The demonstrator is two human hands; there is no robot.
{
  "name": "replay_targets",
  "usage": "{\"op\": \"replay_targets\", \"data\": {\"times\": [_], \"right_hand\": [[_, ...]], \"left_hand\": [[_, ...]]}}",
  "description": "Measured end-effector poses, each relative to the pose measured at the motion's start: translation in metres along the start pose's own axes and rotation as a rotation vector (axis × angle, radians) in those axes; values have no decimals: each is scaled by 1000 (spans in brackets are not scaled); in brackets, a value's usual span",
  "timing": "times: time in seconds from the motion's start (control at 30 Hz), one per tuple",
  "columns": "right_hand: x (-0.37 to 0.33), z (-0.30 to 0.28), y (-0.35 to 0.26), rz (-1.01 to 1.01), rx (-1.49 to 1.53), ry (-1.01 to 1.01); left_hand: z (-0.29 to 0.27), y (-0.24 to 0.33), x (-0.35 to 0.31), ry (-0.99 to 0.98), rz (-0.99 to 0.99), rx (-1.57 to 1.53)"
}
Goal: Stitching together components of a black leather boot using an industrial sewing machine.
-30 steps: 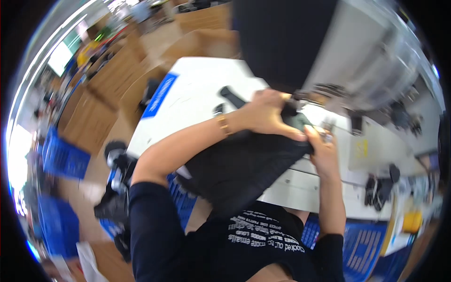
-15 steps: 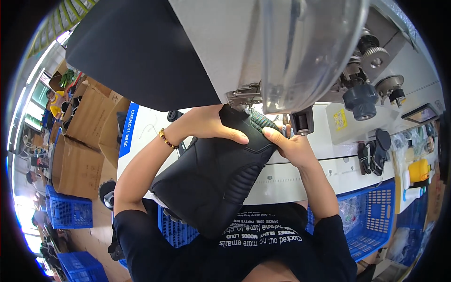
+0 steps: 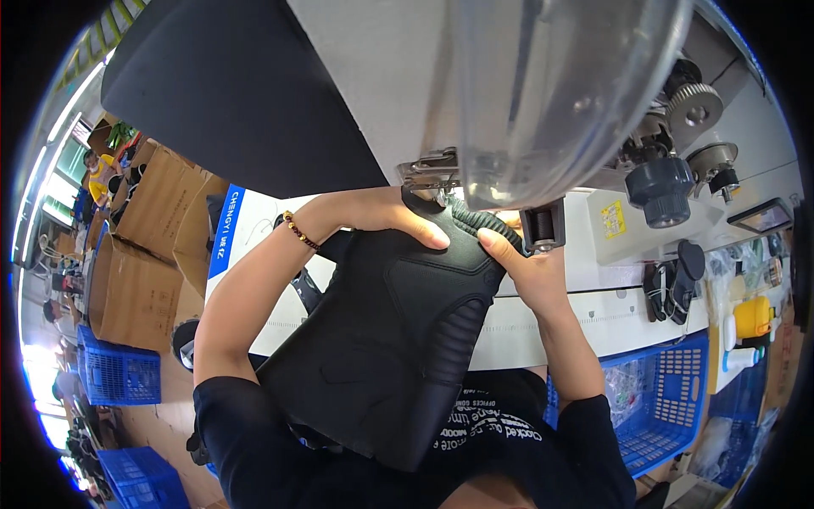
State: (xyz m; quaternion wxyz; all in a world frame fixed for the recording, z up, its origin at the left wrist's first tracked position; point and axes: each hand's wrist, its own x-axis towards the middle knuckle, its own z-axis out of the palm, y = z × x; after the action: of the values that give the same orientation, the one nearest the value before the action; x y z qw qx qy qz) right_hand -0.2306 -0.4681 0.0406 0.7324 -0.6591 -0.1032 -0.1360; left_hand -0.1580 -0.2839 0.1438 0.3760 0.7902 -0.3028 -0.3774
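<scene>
A large black boot-like piece (image 3: 373, 339), with a ribbed padded panel on its side, lies tilted from the sewing machine toward my lap. Its upper end reaches under the machine's metal presser area (image 3: 431, 172). My left hand (image 3: 386, 214) is closed on the upper left of the piece, thumb flat on top, other fingers hidden. On the upper right edge my right hand (image 3: 532, 265) pinches it, thumb on top, fingers mostly out of sight behind. Between the hands and the machine runs a gathered, ribbed dark edging (image 3: 485, 222). A clear plastic guard (image 3: 551, 102) partly covers that spot.
Blue crates (image 3: 661, 399) stand below the white table (image 3: 585, 322) at right and at far left. Cardboard boxes (image 3: 140, 288) are stacked on the left. A yellow bottle (image 3: 753, 317) and black straps (image 3: 670, 288) lie at right. Another person sits far left.
The black piece has turned, its lower end swinging nearer my body and slightly right. Its ribbed edging now bunches more beside my right thumb. Both hands keep hold.
</scene>
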Motion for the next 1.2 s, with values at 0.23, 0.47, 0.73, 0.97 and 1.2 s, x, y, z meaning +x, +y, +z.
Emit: {"op": "replay_targets", "data": {"times": [0.23, 0.47, 0.73, 0.97, 1.2], "right_hand": [[5, -6, 6, -109, -86, 1], [10, -11, 9, 67, -4, -16], [13, -11, 12, 87, -41, 3], [3, 3, 15, -64, -59, 115], [1, 11, 10, -85, -65, 141]], "left_hand": [[-4, -38, 18, -54, 14, -35], [-1, -36, 17, -29, -80, 25], [1, -16, 15, 50, -109, 173], [0, -12, -9, 122, -118, 296], [0, -3, -15, 180, -142, 412]]}}
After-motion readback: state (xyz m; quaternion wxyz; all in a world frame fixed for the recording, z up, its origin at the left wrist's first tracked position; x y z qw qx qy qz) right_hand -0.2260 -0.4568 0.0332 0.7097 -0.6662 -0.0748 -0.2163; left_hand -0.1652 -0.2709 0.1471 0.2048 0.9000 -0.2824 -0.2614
